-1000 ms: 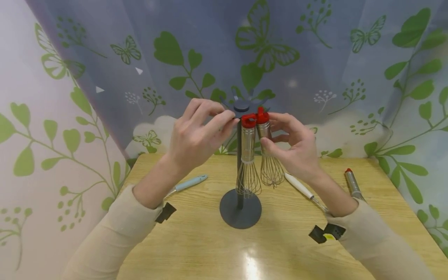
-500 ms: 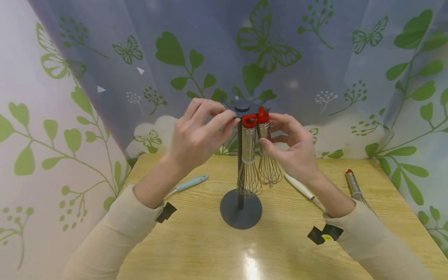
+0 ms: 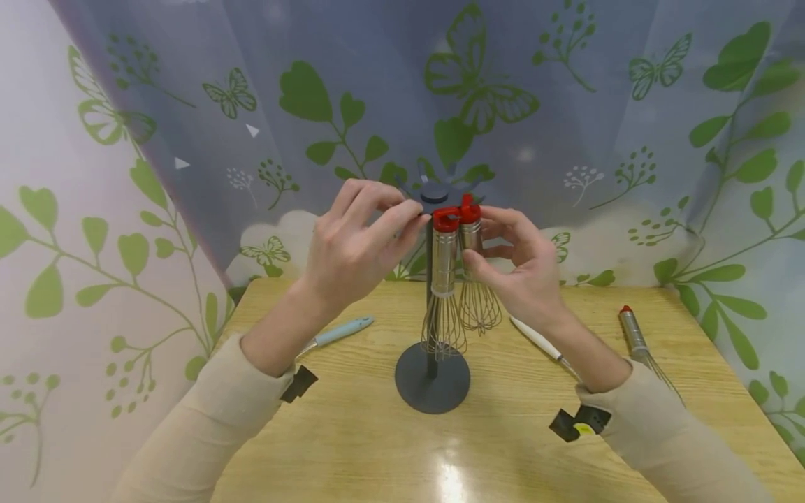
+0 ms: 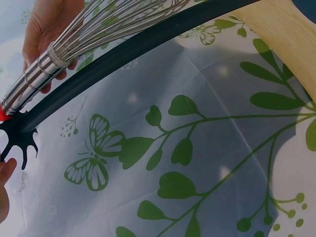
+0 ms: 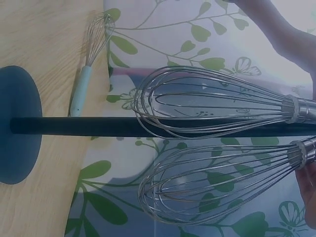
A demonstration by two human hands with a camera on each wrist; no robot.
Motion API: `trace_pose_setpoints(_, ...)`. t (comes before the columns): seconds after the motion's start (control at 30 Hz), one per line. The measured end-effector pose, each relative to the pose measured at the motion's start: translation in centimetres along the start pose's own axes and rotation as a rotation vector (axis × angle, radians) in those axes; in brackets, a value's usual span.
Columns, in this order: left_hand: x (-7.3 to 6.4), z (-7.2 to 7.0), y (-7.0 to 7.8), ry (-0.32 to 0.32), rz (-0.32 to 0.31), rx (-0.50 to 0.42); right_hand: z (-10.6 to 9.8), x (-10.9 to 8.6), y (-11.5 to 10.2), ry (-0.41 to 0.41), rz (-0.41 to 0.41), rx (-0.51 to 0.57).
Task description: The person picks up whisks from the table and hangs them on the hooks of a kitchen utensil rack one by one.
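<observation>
My right hand (image 3: 525, 269) holds a metal whisk (image 3: 470, 236) with a red hanging loop by the upper part of its handle, thumb in front. Just left of it, a matching red-topped whisk (image 3: 444, 262) hangs from the dark utensil stand (image 3: 432, 395), in front of its pole. The two red loops touch or nearly touch. Whether the held whisk's loop is over a hook cannot be told. My left hand (image 3: 358, 244) pinches the end of a hook at the stand's top. In the right wrist view, both wire heads (image 5: 212, 190) lie side by side.
A whisk with a light blue handle (image 3: 344, 330) lies on the wooden table (image 3: 339, 433) to the left. Right of the stand lies a white-handled utensil (image 3: 536, 337), partly behind my forearm. Farther right is another red-topped whisk (image 3: 632, 330). A leaf-patterned curtain (image 3: 377, 84) hangs behind.
My right hand and its whisk have shifted slightly left, and the whisk's wire head has swung closer to the hanging whisk. My left hand keeps its pinch on the hook.
</observation>
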State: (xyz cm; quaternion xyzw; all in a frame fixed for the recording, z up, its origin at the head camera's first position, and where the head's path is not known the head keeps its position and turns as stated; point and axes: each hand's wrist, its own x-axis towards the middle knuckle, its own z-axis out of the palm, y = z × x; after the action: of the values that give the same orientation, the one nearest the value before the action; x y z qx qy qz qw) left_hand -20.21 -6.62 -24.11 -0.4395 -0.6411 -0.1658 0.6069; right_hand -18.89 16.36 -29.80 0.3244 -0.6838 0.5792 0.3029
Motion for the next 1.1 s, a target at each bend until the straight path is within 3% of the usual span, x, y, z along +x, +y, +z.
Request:
trace_pose_setpoints(0.37,-0.1,0.0,-0.1,-0.005,0.0,-0.011,0.6,-0.2,-0.1,0.023,0.04,0.008)
trace_pose_setpoints(1.1,-0.1,0.1,0.0,0.007,-0.001,0.007,1.0,-0.5,0.1,0.021,0.024,0.027)
